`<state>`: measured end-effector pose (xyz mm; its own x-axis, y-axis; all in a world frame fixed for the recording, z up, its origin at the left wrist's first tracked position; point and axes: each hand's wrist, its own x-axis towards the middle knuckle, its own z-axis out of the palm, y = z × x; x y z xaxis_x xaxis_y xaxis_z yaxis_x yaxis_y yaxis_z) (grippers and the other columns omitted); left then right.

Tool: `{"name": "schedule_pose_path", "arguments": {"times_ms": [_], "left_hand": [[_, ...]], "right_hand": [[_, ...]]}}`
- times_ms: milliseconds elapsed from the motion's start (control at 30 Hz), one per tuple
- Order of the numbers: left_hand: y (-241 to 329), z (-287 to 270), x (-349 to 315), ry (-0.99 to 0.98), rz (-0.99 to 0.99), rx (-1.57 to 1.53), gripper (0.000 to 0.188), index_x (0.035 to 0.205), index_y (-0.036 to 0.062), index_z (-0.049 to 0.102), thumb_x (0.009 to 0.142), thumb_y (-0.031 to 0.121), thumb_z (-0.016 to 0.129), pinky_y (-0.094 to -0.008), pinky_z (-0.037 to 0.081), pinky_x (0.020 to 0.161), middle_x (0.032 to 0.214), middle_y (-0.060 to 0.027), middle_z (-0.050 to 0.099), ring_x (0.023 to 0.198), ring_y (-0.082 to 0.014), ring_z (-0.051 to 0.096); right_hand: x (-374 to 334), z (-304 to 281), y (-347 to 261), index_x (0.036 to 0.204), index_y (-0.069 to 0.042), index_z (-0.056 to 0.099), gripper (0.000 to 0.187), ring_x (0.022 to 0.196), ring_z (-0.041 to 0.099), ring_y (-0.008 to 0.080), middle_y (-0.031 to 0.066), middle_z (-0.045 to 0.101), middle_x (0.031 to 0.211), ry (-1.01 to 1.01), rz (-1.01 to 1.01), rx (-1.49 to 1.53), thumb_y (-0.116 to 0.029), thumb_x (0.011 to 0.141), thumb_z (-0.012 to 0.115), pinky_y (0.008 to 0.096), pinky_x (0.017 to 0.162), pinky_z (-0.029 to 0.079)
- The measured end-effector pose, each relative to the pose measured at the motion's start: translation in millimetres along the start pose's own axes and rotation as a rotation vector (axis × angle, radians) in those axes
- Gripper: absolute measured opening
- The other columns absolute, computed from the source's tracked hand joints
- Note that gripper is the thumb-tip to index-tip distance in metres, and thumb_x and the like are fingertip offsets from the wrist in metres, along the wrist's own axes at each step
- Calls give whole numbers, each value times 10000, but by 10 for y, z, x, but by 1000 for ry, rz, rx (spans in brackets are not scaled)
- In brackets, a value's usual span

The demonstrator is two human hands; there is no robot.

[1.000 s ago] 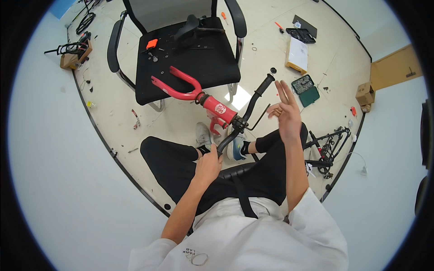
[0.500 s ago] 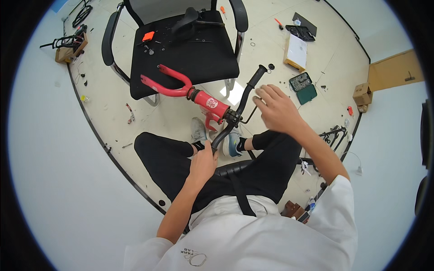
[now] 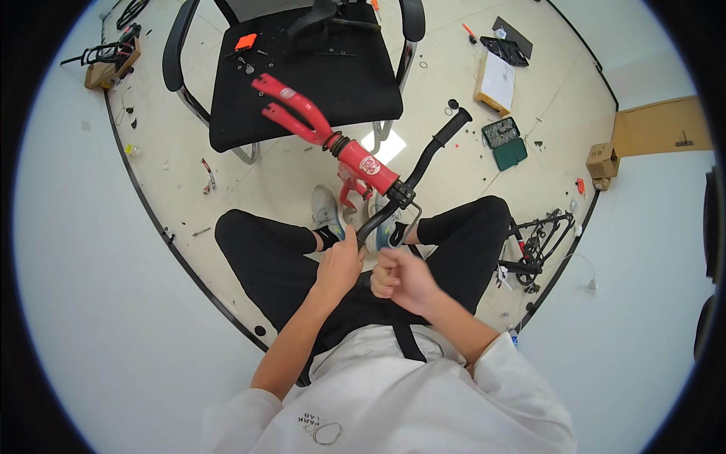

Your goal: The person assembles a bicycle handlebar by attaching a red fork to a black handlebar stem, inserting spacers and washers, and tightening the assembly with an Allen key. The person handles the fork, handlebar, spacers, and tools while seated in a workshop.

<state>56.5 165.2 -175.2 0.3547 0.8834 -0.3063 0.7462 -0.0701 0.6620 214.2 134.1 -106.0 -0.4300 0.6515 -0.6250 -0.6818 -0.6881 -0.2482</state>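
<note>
My left hand [image 3: 340, 266] is closed around the near end of a black bicycle handlebar [image 3: 426, 165]. Its far grip points away to the right. A clamp stem [image 3: 401, 195] joins the bar to a red frame's head tube [image 3: 368, 165], and a red fork [image 3: 301, 113] extends toward the chair. From the stem a bent hex key [image 3: 414, 221] reaches back toward me. My right hand [image 3: 408, 280], slightly blurred, has its fingers curled at the key's free end, which they partly hide.
Ahead stands a black armchair [image 3: 302, 98] with a bicycle saddle [image 3: 314, 26], an orange item [image 3: 246, 41] and small parts on its seat. On the floor to the right lie an open green case [image 3: 505, 144], a white-topped box [image 3: 496, 83] and a black bicycle frame [image 3: 541, 242].
My right hand has swung toward me, its fingers now curled. The hex key has turned the same way. The fork has tilted, and the handlebar's far grip has shifted right.
</note>
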Motion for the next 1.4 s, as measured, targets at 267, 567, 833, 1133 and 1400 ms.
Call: {"name": "schedule_pose_path", "arguments": {"times_ms": [267,567,833,1133,1400], "left_hand": [[157,-32,-77,-34,14,2,304,1053,-21,413,876,128,611,-553,504,625,733,-269,634,705,-481,627],[143,-6,-104,-17,-6,6,313,1056,-25,415,873,129,618,-552,498,625,723,-270,625,705,-480,621],[202,-23,-68,14,-28,0,318,1048,-18,416,874,144,628,-558,495,630,733,-287,628,726,-486,623],[201,-7,-91,-1,-39,33,372,1111,-46,421,872,142,634,-553,501,639,740,-295,630,747,-486,630],[155,-70,3,14,-31,4,357,1105,-37,423,875,137,634,-558,502,665,760,-317,627,760,-507,621]], "right_hand": [[193,-262,-1882,1106,18,549,286,1094,609,275,185,629,1116,484,-1033,-692,-210,1011,405,388,954,464],[476,-1072,-719,1003,-8,626,395,860,656,317,194,664,858,703,-932,-1569,-236,1016,302,369,751,486],[102,-593,-49,959,52,591,358,561,580,197,97,591,629,225,-274,-500,-258,981,413,295,586,479],[4,-44,-1293,1389,76,400,544,1309,468,321,204,449,1429,35,-939,-228,-90,876,468,396,1095,372],[745,-1039,-699,1160,23,590,289,1174,571,328,195,613,1239,706,-877,-1494,-25,880,537,378,1043,402]]}}
